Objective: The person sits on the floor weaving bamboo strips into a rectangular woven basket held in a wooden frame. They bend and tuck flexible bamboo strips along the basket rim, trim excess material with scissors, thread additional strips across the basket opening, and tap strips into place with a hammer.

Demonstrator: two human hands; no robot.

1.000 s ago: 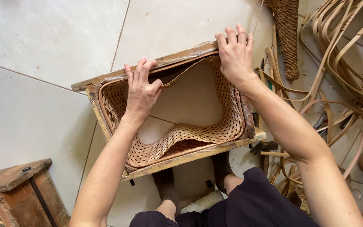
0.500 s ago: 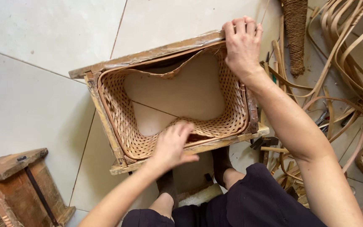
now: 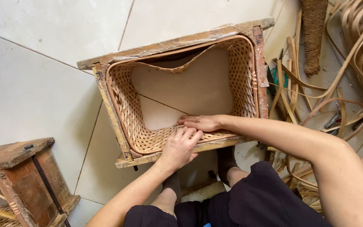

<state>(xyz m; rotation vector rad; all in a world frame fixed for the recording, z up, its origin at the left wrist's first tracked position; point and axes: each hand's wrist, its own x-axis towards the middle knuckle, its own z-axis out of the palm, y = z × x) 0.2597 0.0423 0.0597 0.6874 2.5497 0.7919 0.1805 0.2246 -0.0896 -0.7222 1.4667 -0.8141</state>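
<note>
While the woven basket (image 3: pixel 181 92) sits inside its wooden frame (image 3: pixel 173 44) on the tiled floor (image 3: pixel 43 92), both hands work its near wall. The left hand (image 3: pixel 180 147) lies palm down over the near rim, fingers (image 3: pixel 188 133) spread flat on the weave, gripping nothing. The right hand (image 3: pixel 201 122) reaches across inside, fingers extended and pressed flat against the same wall just above the left; it too holds nothing that I can see, though its palm side is hidden.

By my judgement the step in hand is pressing or seating the weave against the frame's near rail, and the next move calls for firm, even pressure along that edge. The basket is an open lattice of thin, pale cane, rounded at the corners, with no bottom. Its frame is rough, worn timber. To the right lies a tangle of loose cane strips (image 3: pixel 341 84), long and springy, and a second wooden frame (image 3: pixel 17 168) stands at lower left.
</note>
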